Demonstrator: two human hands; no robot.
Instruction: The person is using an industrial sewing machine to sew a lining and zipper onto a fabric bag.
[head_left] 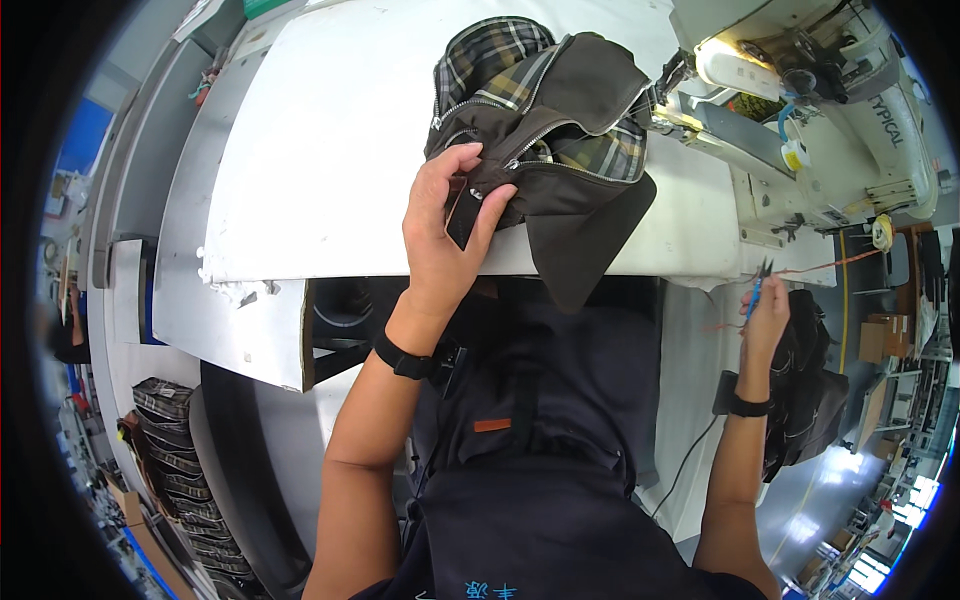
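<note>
A dark brown bag with plaid lining and several metal zippers lies on the white work table, its openings gaping. A pointed flap of it hangs over the table's near edge. My left hand grips the bag's near left side, thumb and fingers closed around the fabric by a zipper end. Off to the right, beyond the table's near corner, my right hand is closed around blue-handled thread snips, blades pointing up. The snips are apart from the bag. A reddish cord runs close to them.
A sewing machine with a lit lamp stands at the right, its arm reaching to the bag's right edge. Dark bags hang beside my right forearm. Folded plaid pieces are stacked at the lower left. Cardboard boxes stand farther right.
</note>
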